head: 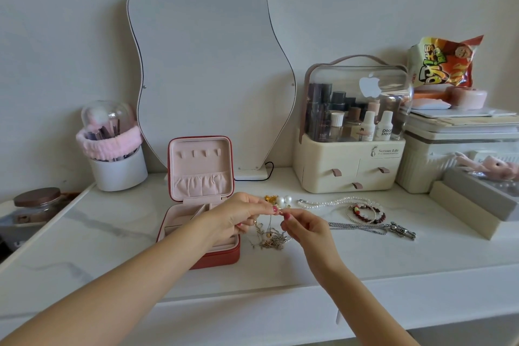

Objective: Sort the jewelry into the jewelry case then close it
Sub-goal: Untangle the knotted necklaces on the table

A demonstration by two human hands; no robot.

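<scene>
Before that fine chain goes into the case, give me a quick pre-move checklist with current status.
1. Jewelry case open, lid upright: ok.
2. Left hand pinching the fine chain: ok.
3. Right hand pinching it too: ok.
4. Chain free of the tangled pile: not ok, it hangs into it.
5. Compartment free: cannot tell, left hand hides it.
6. Pearl necklace and bead bracelets clear of the path: ok.
</scene>
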